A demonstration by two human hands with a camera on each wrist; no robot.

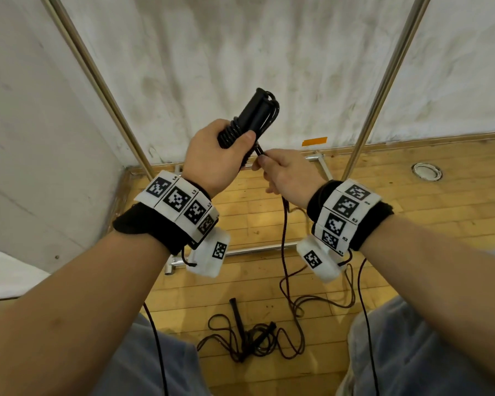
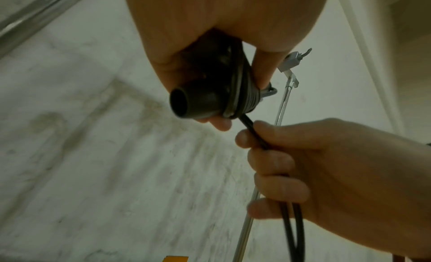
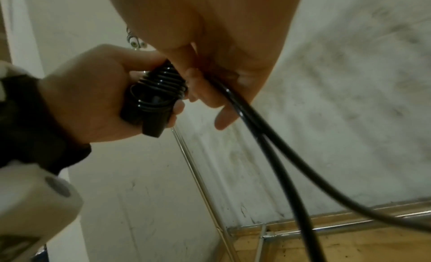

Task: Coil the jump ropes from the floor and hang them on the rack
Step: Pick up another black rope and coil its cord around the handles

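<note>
Pale scuffed wall (image 1: 240,52) ahead, wooden floor (image 1: 412,201) under you, rack (image 1: 389,78) poles either side. Head view: your left hand (image 1: 212,158) grips the jump rope handles (image 1: 249,115), cord wound round them; your right hand (image 1: 289,172) pinches the trailing cord (image 1: 283,224) just below. Another jump rope (image 1: 249,335) lies below your hands. Left wrist: the right-hand fingers (image 2: 279,166) curl round the cord. Right wrist: cord coils (image 3: 161,83) sit in your left grip.

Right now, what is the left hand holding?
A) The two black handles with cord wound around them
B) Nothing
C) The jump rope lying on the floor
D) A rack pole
A: the left hand grips the black handles, cord wound around them, while the right hand pinches the loose cord just below.
</note>
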